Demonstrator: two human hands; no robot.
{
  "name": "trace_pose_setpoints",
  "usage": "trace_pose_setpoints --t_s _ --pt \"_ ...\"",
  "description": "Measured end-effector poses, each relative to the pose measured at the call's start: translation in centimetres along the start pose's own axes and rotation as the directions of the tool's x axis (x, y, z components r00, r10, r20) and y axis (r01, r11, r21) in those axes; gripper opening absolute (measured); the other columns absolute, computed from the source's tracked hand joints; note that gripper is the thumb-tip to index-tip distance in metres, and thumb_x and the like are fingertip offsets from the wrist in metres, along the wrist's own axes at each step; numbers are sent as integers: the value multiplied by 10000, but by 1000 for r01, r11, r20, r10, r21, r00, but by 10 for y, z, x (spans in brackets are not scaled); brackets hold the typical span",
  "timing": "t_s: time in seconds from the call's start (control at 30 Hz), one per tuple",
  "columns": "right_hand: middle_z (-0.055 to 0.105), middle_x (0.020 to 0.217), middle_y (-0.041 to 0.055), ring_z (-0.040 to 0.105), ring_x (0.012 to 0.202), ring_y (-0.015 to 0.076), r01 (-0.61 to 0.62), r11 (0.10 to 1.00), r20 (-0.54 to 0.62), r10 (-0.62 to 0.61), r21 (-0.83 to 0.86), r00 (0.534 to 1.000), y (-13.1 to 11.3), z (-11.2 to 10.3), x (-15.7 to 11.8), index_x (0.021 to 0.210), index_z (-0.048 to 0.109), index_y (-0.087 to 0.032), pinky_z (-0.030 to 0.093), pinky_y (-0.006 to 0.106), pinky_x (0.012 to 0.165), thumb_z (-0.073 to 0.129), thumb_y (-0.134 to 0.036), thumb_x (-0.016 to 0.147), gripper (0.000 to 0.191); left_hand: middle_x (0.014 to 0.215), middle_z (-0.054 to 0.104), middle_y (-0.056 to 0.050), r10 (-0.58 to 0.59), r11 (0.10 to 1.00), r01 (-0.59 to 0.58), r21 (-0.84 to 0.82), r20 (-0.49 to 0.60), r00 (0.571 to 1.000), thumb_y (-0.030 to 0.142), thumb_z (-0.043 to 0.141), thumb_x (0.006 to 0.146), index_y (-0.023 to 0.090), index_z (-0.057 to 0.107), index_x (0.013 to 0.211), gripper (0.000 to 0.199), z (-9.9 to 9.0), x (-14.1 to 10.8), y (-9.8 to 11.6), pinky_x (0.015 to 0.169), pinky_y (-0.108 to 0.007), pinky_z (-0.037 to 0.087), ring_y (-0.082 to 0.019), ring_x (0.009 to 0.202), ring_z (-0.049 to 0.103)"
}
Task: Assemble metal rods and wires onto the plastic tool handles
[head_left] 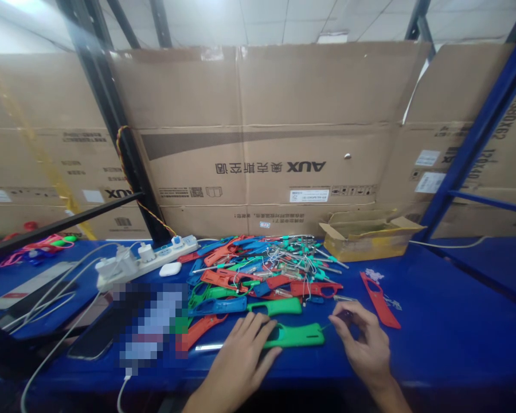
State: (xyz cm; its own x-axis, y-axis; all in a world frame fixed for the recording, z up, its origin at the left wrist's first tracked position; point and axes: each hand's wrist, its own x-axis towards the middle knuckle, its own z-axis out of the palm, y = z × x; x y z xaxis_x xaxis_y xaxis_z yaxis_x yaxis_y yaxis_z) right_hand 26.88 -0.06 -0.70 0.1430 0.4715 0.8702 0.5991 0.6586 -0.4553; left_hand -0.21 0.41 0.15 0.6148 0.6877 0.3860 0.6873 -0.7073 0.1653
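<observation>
A green lighter casing [301, 335] with a metal tube [209, 347] lies on the blue table near its front edge. My left hand [248, 350] is closed over the casing's left part. At its right end, my right hand [365, 338] pinches a small dark-handled tool [345, 317], whose thin shaft reaches to the casing's end. Just behind lies another green casing [279, 306]. A red casing half [379, 301] rests to the right of my right hand, beside small pale metal pieces [374, 275].
A pile of red, blue and green casings and wired parts [279, 261] spreads behind my hands. An open yellow box [370, 244] stands at the back right. Leftward are a power strip [178, 250], a white case [171, 269], a dark phone [105, 327] and cables. Cardboard [262, 97] walls the back.
</observation>
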Motion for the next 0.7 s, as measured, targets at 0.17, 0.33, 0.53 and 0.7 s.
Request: trace_pose_setpoints --t_s 0.17,0.33,0.53,0.7 --pt "750 879 25 721 652 141 -46 998 -1 46 33 999 -2 5 -2 1263 575 -208 599 222 551 680 -225 966 316 1306 658 -96 1 1000 0 12 -21 1000 371 560 1045 217 570 1391 379 3 -2 -2 1021 -519 551 -309 1209 636" --pt "760 894 10 687 595 121 3 999 37 -4 36 999 1 2 -3 1313 593 -240 596 231 551 632 -188 991 328 1315 653 -96 -2 1000 2 6 -4 1000 363 576 1038 216 560 1399 389 3 -1 -1 1030 -542 544 -313 1210 634" --pt "752 1096 60 658 584 106 -9 999 94 4 52 996 2 -3 -4 1395 590 -268 588 248 545 474 -122 1041 400 1313 656 -100 -2 1000 2 9 -2 1000 352 587 1032 216 563 1394 387 2 -2 0 1025 -547 548 -321 1213 635" --pt "726 1025 47 632 564 103 -21 997 60 16 75 998 5 0 -5 1377 609 -275 582 243 522 549 -113 1011 405 1307 663 -98 2 1000 -2 17 -11 1000 359 594 1028 219 565 1394 393 3 -1 -1 1019 -537 554 -322 1209 640"
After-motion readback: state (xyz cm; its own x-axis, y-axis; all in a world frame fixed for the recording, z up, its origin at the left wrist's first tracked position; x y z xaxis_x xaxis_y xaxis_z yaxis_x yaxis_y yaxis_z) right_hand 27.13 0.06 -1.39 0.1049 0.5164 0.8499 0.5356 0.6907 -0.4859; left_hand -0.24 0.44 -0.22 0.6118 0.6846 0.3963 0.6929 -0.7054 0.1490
